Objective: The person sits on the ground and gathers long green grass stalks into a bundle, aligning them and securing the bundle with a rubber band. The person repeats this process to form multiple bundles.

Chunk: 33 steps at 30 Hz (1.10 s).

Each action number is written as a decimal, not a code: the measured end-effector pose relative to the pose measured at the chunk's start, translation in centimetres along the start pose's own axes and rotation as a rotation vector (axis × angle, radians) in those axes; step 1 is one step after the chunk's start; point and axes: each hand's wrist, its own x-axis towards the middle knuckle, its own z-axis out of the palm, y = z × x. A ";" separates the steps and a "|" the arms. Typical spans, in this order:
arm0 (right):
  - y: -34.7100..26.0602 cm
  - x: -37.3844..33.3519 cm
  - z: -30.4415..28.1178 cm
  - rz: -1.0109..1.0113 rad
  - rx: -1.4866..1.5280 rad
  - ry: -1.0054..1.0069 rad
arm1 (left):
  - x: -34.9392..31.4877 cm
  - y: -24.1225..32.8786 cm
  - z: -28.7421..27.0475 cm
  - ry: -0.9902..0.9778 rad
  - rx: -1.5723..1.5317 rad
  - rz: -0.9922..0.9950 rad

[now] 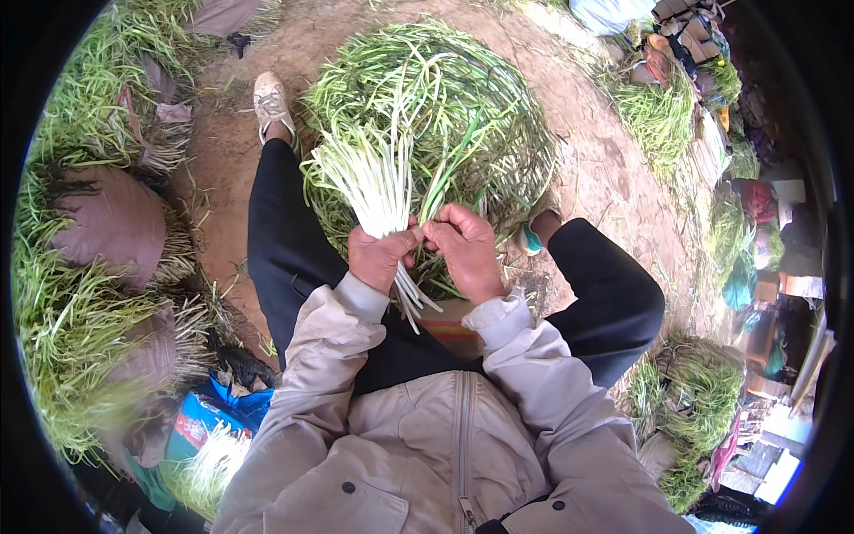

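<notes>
Stalks (372, 182) fan across the frame's upper centre from your left hand (382, 254), clamped round them seemingly to keep them bunched, while your right (463, 251), close beside, pinches green leaves (449, 171).

- White stalks (369, 178): smooth plant matter, faintly glossy where the light strikes.
- Green leaf heap (503, 98): thin, stringy blades with a rough, tangled surface.
- Beige jacket (400, 418): matt woven cloth, softly creased; its zip (463, 436) is dull metallic.
- Dark trousers (614, 294): matt cloth, smooth across the knee.
- Brown wrap (120, 218) at left: matt, coarse cloth.
- Blue bag (200, 418): glossy, crinkled plastic.
- Ground (218, 169): bare earth, matt and gritty.
- Box (803, 287) at far right: perhaps cardboard, though the rim blurs it.
</notes>
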 end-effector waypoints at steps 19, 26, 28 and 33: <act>4.3 -3.0 -2.4 0.146 -0.425 -0.316 | 1.4 -1.0 -1.7 0.201 -0.200 -0.201; 8.2 -6.4 -8.6 0.177 -0.907 -0.380 | 1.1 -0.9 -1.4 0.203 -0.076 -0.127; 7.6 -6.0 -8.3 0.050 -1.177 -0.275 | 1.1 -1.0 -1.2 0.205 -0.048 -0.107; 4.0 -2.3 -4.0 0.291 -0.247 -0.106 | 0.8 -2.1 -0.6 0.178 0.033 -0.098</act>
